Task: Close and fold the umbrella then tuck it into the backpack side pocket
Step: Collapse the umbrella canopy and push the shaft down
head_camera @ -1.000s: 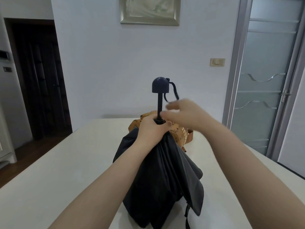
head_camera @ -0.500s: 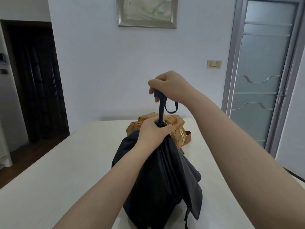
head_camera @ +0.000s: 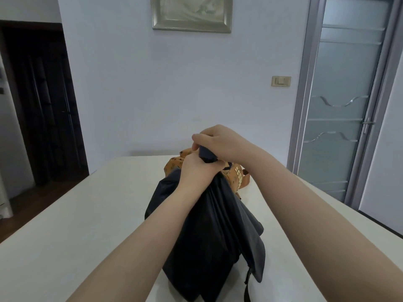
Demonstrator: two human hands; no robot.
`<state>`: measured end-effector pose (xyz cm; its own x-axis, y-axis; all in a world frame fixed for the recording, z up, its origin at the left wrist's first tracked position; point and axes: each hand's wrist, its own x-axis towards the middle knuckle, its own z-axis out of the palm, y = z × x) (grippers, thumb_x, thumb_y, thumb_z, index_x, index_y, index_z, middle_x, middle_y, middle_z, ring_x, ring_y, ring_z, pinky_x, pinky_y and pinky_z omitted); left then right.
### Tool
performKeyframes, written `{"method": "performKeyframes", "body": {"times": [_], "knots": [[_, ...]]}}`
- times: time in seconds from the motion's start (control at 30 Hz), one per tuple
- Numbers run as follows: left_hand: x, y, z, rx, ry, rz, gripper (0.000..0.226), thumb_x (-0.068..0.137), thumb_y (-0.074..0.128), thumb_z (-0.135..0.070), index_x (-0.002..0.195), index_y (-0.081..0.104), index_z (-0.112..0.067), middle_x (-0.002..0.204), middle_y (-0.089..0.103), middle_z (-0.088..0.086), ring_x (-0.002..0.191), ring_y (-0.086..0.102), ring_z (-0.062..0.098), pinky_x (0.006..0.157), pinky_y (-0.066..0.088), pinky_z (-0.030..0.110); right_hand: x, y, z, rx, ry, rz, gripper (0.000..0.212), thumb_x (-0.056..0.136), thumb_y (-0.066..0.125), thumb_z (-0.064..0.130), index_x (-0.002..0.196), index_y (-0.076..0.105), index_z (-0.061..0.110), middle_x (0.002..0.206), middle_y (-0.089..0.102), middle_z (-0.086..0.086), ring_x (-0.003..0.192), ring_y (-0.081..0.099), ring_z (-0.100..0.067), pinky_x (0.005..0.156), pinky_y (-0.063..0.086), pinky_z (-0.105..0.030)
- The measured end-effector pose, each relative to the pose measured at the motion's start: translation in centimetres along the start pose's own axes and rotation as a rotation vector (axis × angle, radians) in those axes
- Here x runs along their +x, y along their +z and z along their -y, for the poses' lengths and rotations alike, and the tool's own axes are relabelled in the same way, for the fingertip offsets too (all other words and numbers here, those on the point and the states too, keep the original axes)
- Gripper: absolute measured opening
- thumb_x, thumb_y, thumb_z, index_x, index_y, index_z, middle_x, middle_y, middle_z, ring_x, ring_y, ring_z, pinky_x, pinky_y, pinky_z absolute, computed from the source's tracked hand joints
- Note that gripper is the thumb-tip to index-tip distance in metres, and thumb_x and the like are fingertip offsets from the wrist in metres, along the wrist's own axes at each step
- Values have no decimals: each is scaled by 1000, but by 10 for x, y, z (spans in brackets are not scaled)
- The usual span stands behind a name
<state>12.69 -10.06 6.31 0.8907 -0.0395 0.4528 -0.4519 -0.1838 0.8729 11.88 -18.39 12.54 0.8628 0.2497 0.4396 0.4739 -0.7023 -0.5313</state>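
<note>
I judge I am at the closing step: my left hand [head_camera: 197, 168] squeezes the gathered cloth of the umbrella [head_camera: 209, 232] standing on the table [head_camera: 76, 214], my right hand [head_camera: 218, 141] presses its handle [head_camera: 207, 155], and next I must wrap it for the backpack [head_camera: 236, 173] behind.

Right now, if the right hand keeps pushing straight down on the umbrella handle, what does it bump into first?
Most likely the left hand, which grips the bunched umbrella just under the right hand and the handle. They look almost touching; depth is hard to judge.
</note>
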Motion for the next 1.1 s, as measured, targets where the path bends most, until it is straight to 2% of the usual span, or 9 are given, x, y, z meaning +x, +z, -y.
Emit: {"method": "performKeyframes", "body": {"times": [0.17,0.27,0.33,0.4,0.5,0.63,0.8,0.93,1.1], "knots": [[0,0,-2,-31,-19,20,27,67,74,-13,83,63,5,77,64,16,73,59,27,70,47,40,-3,-4,-1,131,46,84,28,89,44,27,86,69,14,95,64,3,88,57,-15,77,45,-27],[2,1,0,-7,10,-6,26,66,74,-13,87,63,-3,82,70,13,77,64,24,65,49,32,-4,-2,-1,154,44,102,25,89,45,22,90,68,12,98,62,2,93,56,-16,80,46,-27],[3,3,2,43,50,-35,14,67,71,-13,75,60,-15,70,66,1,67,61,13,55,42,23,-4,-3,0,167,44,99,25,89,45,21,92,67,12,101,61,1,97,55,-17,84,45,-30],[2,5,2,83,102,-82,26,68,68,-9,60,51,-27,58,59,-10,57,55,4,49,36,19,-5,-3,1,166,39,98,25,90,43,20,94,66,11,102,60,0,100,55,-19,88,45,-32],[0,8,4,72,157,-139,34,66,68,-8,60,46,-33,60,62,-10,59,58,3,46,39,14,-7,-2,1,183,26,110,24,91,41,18,93,65,13,101,59,-1,99,54,-19,88,45,-33],[-1,0,7,16,139,-85,35,58,80,-22,80,53,-29,75,63,-13,69,59,-3,52,41,3,-9,-4,1,237,37,122,24,92,42,20,97,65,16,99,61,1,95,56,-16,84,46,-30],[-1,-16,8,59,103,92,42,60,82,-29,96,64,-17,89,71,-4,84,65,7,65,45,15,-11,-4,-2,267,40,97,26,92,44,24,104,65,15,111,63,-3,99,57,-16,86,46,-28],[-5,-16,11,26,20,146,28,64,79,-29,87,70,-17,85,72,-2,83,66,12,68,48,23,-12,-4,-4,295,59,90,28,93,44,28,104,65,12,109,67,-8,97,61,-18,87,47,-30],[-3,-8,16,49,44,46,14,73,68,-19,75,63,-6,67,63,3,65,57,13,56,40,22,-11,0,-3,231,50,71,31,94,41,36,100,65,16,105,66,-4,96,59,-18,89,47,-33]]}}
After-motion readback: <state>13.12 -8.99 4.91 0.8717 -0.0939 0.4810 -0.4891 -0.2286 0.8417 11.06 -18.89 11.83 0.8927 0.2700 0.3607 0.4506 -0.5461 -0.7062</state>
